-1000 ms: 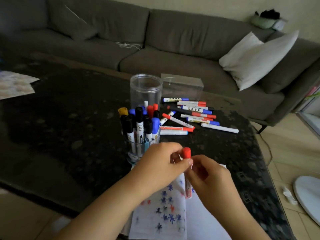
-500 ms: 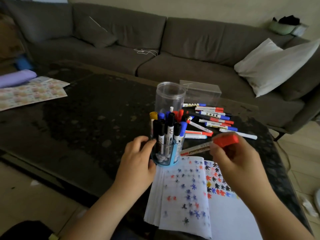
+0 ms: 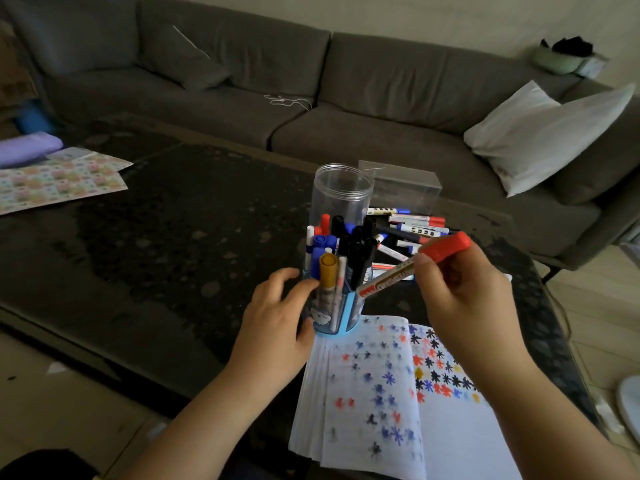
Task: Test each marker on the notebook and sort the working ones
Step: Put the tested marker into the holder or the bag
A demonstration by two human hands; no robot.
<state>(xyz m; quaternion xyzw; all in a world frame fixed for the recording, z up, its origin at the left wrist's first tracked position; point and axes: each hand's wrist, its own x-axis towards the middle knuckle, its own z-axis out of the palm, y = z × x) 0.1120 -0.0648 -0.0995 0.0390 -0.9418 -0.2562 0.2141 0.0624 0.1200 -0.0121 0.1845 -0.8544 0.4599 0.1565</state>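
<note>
One red-capped marker (image 3: 412,266) concerns us here: our right hand (image 3: 464,292) pinches it near the cap end, fingers curled round the barrel, so the grip holds the marker firmly. It hangs in the air above the table, just over the far edge of the notebook (image 3: 381,393), and its lower end reaches the side of the blue pen holder (image 3: 341,306). Its long axis runs on a slant, the cap pointing up and away toward the right, the other end pointing down and left toward the holder. We judge that this tilt is meant to slide it, capped, in among the upright markers there, as a working one.

Our left hand (image 3: 277,313) rests against the holder's near left side, fingers loosely spread and thumb at the base, seemingly to steady it while the marker goes in.

Beyond the holder stands a clear cylinder (image 3: 341,195), with a clear box (image 3: 401,185) just beside it, and loose markers (image 3: 412,225) lie toward the table's far right edge. The notebook lies open at the near edge, covered in star-shaped test marks.
</note>
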